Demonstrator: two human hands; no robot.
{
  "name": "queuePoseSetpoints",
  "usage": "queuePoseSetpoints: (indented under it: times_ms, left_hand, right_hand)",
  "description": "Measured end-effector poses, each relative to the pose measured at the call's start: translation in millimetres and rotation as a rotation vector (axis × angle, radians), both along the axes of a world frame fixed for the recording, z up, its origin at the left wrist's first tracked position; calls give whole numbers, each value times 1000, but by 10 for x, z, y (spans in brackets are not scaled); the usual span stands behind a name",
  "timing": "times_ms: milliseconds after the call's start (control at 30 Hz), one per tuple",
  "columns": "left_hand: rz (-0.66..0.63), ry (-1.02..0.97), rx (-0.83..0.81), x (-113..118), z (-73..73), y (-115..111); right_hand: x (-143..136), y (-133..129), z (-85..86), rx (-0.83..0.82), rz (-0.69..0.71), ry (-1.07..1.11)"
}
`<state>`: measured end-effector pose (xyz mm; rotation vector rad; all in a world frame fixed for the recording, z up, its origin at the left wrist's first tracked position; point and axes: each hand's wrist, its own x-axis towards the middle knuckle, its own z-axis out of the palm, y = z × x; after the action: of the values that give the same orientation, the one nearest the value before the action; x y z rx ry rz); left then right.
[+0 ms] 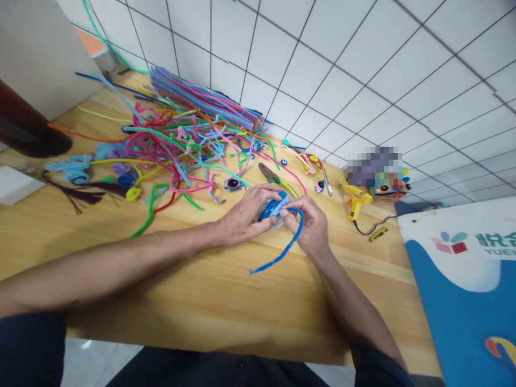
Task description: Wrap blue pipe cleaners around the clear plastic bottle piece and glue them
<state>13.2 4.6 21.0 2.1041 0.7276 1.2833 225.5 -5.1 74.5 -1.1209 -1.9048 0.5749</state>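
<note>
A fuzzy blue pipe cleaner (282, 252) is held between both hands above the middle of a pale wooden table (209, 301), whose surface shows a straight plank grain. One end of it is wound into a tight blue coil (273, 207), and the loose tail curves down and to the left in a soft arc, its tip resting just above the wood. The left hand (245, 215) is curled around the coil from the left, fingers closed over its top and thumb tucked beneath. The right hand (308, 226) is closed in a pinch on the pipe cleaner just beside the coil, with the wrist bent inward. Both forearms are stretched forward over the table, bare from dark sleeves. Farther back, a tangled heap of pipe cleaners (181, 140) in pink, green, blue, purple and orange is spread across the wood, with a straight bundle laid against the white tiled wall (363, 64). Pliers (274, 177) with yellow-green handles lie just behind the hands. To the right, a yellow glue gun (355, 201) stands with its black cord trailing, near a small yellow cutter (379, 234).
</note>
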Motion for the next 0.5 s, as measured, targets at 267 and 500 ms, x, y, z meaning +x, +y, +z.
queuePoseSetpoints:
  times_ms: [267,500]
  left_hand:
    - [-5,22,-5,-5,57,-11]
    - [-35,11,-41,-27,78,-16]
  right_hand:
    - [30,-10,7,-66,-20,-13]
    - [-6,-13,18,-64,-12,17]
